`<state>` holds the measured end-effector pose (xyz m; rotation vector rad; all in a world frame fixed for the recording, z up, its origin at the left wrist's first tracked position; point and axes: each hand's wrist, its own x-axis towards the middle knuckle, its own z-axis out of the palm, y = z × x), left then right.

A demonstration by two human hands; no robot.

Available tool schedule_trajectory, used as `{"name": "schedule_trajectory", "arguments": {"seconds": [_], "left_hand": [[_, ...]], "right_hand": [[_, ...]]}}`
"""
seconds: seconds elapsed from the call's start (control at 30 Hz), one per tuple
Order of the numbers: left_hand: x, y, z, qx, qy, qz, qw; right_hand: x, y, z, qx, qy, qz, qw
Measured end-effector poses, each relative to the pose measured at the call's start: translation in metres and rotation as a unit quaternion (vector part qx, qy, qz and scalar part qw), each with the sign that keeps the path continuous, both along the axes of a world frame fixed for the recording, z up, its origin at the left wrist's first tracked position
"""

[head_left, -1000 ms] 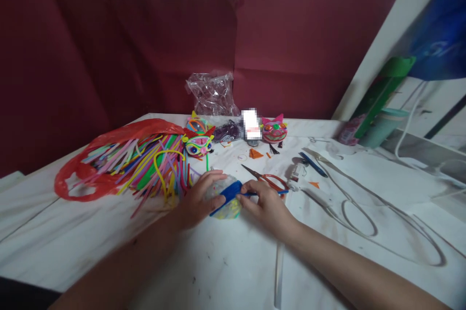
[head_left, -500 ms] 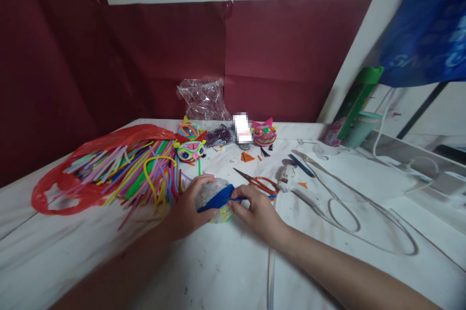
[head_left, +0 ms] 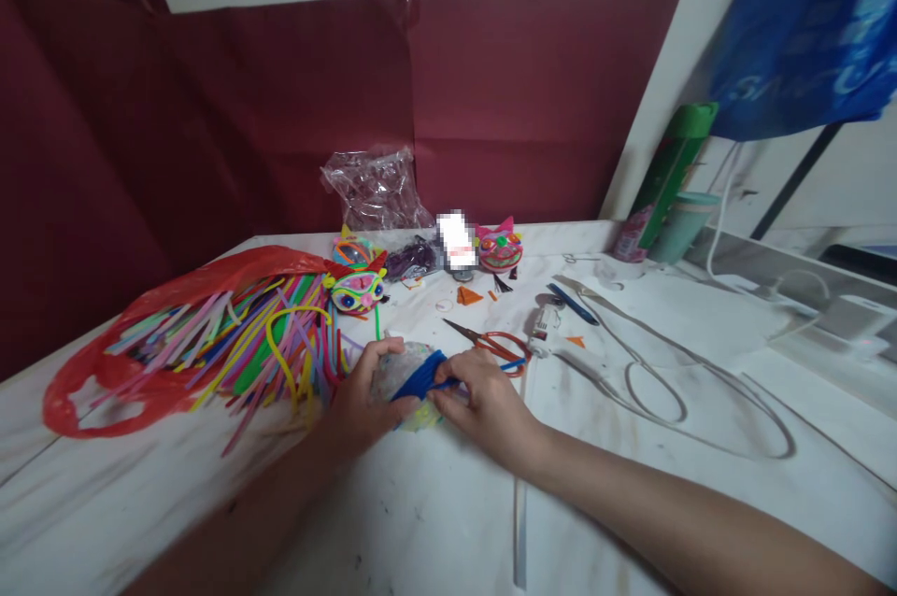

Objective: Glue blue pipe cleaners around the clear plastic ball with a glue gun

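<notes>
A clear round ball (head_left: 407,362) with colored specks is held over the front middle of the table. My left hand (head_left: 368,395) wraps round its left side, thumb below and fingers on top. Rows of blue pipe cleaner (head_left: 420,378) cover part of the ball. My right hand (head_left: 476,395) pinches a blue strip at the ball's right edge, and the strip's free end sticks out to the right past the knuckles. Just behind my right hand lie scissors with orange handles (head_left: 501,346).
A red plastic bag (head_left: 77,400) of colored pipe cleaners lies left. Decorated animal heads (head_left: 357,288), a phone (head_left: 457,239) and a clear bag stand behind. Right of my hands are a glue gun (head_left: 547,327), its looping cable, a blue pen-like tool (head_left: 575,305) and a green can (head_left: 669,176).
The whole view has shifted and tilted slightly, so the background sits further left. Both hands keep their hold on the ball and the blue strip.
</notes>
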<state>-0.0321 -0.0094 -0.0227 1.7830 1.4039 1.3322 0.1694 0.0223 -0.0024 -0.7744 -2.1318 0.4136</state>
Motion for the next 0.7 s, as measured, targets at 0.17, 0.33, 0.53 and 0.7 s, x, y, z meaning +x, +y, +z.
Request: {"name": "schedule_trajectory", "arguments": {"seconds": [0.17,0.33,0.53,0.7], "left_hand": [[-0.004,0.0,0.0,-0.006,-0.008,-0.018,1.0],[-0.006,0.004,-0.009,0.076,0.014,-0.035,0.996],[-0.004,0.005,-0.006,0.098,0.04,-0.052,0.993],[0.0,0.003,0.0,0.076,0.043,-0.019,0.996]], "right_hand": [[0.0,0.002,-0.001,-0.033,0.008,-0.01,0.999],[0.001,0.003,-0.003,-0.015,0.019,0.001,1.0],[0.001,0.002,-0.005,0.015,0.001,0.005,1.0],[0.002,0.002,-0.005,0.024,-0.004,0.009,1.0]]}}
